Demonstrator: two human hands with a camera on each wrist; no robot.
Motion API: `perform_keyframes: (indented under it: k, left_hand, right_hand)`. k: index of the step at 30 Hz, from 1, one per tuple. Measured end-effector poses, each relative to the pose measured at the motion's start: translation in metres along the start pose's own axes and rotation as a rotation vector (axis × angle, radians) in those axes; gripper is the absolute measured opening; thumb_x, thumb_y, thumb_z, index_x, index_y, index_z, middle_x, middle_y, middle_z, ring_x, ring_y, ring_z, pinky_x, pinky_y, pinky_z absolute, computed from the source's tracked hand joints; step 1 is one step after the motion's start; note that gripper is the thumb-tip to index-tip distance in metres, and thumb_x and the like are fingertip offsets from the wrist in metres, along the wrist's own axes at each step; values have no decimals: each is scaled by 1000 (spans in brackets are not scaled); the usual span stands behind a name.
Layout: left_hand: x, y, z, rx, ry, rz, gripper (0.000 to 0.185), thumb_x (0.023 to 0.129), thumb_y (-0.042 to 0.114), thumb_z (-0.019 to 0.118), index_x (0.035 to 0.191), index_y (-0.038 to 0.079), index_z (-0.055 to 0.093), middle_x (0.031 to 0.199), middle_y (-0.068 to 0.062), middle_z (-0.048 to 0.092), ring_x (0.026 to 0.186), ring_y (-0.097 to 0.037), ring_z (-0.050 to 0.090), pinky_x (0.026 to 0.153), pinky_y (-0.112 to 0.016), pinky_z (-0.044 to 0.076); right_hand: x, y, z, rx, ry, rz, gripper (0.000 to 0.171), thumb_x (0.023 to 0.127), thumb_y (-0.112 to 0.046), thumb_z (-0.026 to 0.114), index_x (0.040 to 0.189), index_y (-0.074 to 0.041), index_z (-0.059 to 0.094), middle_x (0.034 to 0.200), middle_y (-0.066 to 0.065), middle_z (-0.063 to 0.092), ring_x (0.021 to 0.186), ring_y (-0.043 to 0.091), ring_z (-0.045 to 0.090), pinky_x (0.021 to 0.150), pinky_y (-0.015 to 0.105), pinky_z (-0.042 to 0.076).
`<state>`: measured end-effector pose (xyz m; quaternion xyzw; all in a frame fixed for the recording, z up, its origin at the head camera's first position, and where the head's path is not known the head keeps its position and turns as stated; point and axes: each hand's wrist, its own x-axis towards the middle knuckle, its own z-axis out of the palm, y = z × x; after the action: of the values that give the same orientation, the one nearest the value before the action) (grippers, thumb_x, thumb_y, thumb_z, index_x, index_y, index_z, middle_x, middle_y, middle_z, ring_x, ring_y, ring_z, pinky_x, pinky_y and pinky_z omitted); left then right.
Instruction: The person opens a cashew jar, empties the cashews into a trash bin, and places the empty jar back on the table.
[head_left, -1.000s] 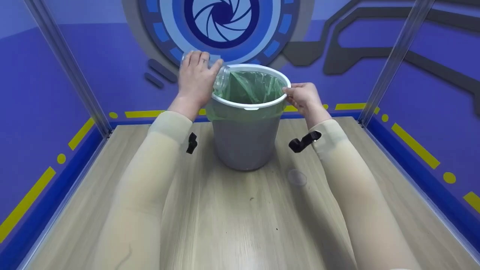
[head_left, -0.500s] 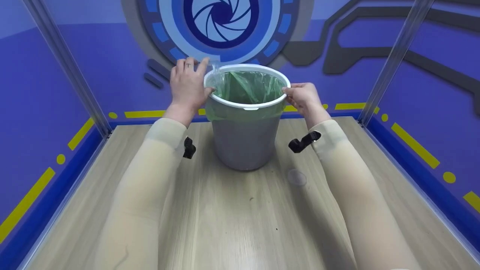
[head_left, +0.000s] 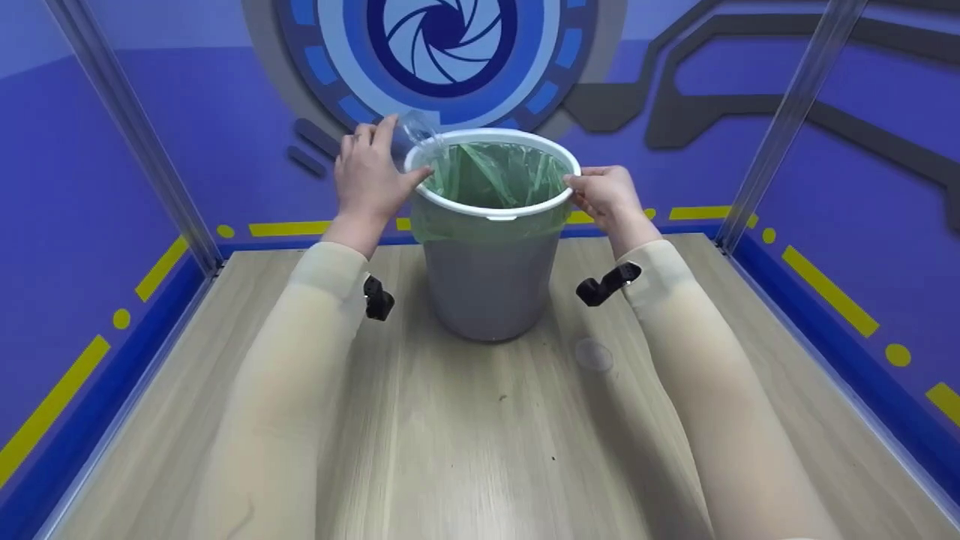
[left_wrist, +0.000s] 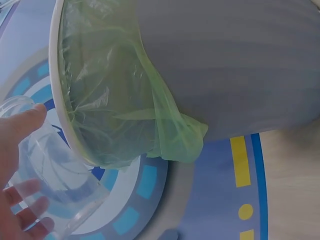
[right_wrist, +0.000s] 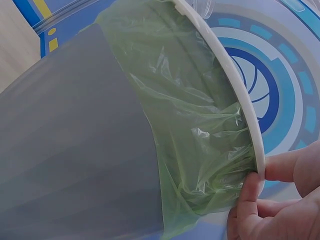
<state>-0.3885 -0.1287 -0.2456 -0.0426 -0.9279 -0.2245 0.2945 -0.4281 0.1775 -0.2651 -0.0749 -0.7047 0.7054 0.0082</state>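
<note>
A grey trash can [head_left: 487, 277] with a white rim stands near the back wall, lined with a green bag [head_left: 480, 161] folded over its edge. At its left rim is my left hand [head_left: 367, 172], with fingers spread around a clear plastic jar [left_wrist: 57, 167]. The jar is tilted over the rim, its ringed mouth close to my thumb [left_wrist: 30, 122]. In the left wrist view, the fingertips show through the clear wall. My right hand [right_wrist: 280, 195] pinches the right side of the rim and the bag, thumb and fingers on either side.
A faint clear round disc [head_left: 594, 355] lies on the wooden table [head_left: 450, 435] right of the can, among tiny dark specks. Blue printed walls [head_left: 97, 187] with metal posts enclose the back and sides.
My left hand has moved left and its fingers have spread from around the jar. The jar has changed its tilt at the rim. My right hand and the can have stayed in place.
</note>
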Motion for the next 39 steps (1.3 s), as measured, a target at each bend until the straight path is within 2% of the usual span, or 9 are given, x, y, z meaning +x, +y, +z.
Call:
perform_keyframes:
  k: [5, 10, 14, 19, 22, 26, 32, 35, 39]
  left_hand:
    - [-1, -6, 0, -58, 11, -45, 86, 85, 52, 81, 155, 15, 44, 147, -17, 54, 132, -39, 50, 109, -53, 48]
    - [-5, -15, 3, -153, 3, -103, 88, 85, 55, 80, 155, 14, 44, 151, -15, 53, 137, -37, 51, 112, -53, 47]
    - [-12, -25, 7, -256, 20, -124, 86, 85, 54, 80, 152, 12, 47, 148, -15, 55, 137, -33, 53, 113, -51, 46]
    - [-21, -37, 13, -371, 33, -127, 81, 86, 53, 79, 148, 10, 49, 139, -13, 60, 128, -28, 57, 108, -45, 50]
    - [-26, -42, 16, -417, 52, -120, 79, 87, 52, 79, 147, 9, 51, 135, -13, 62, 124, -27, 60, 104, -42, 52]
    - [-31, -46, 18, -456, 64, -120, 78, 87, 53, 78, 145, 8, 51, 133, -14, 63, 122, -28, 62, 104, -43, 53]
    - [-40, -51, 19, -516, 71, -113, 78, 87, 53, 78, 146, 10, 51, 133, -14, 63, 122, -29, 62, 106, -45, 53]
    - [-46, -52, 20, -548, 87, -98, 76, 87, 50, 80, 145, 10, 52, 130, -14, 64, 120, -30, 63, 104, -45, 54]
    - [-54, -54, 22, -583, 96, -97, 75, 87, 47, 81, 146, 9, 52, 129, -13, 65, 119, -28, 64, 103, -44, 54]
  right_hand:
    - [0, 1, -1, -11, 3, 5, 47, 101, -6, 62, 144, 8, 52, 119, 11, 60, 86, 10, 63, 71, 12, 54]
    - [0, 1, -2, -9, 5, 15, 47, 101, -6, 62, 145, 8, 51, 128, 15, 60, 91, 13, 63, 71, 12, 55]
    - [0, 1, -2, -13, 2, 21, 48, 102, -7, 61, 146, 7, 50, 132, 16, 59, 94, 13, 63, 71, 12, 55]
    - [0, 1, -2, -27, -3, 19, 48, 102, -8, 61, 146, 6, 51, 141, 19, 57, 95, 13, 62, 71, 12, 54]
    - [0, 1, -2, -26, 2, 20, 48, 102, -8, 61, 147, 6, 51, 141, 18, 57, 100, 15, 62, 71, 12, 54]
    - [0, 1, -2, -18, 6, 20, 48, 102, -8, 61, 146, 7, 51, 137, 16, 58, 104, 17, 62, 71, 12, 54]
    - [-2, -1, -2, -38, -2, 24, 48, 102, -9, 60, 147, 5, 51, 147, 19, 56, 99, 14, 61, 71, 12, 54]
    - [-1, -1, -1, -33, 1, 25, 47, 102, -9, 60, 146, 5, 51, 144, 19, 57, 96, 13, 60, 71, 12, 54]
    - [-1, 0, 0, -25, 1, 17, 47, 102, -8, 60, 146, 6, 51, 138, 17, 59, 101, 15, 61, 73, 13, 55]
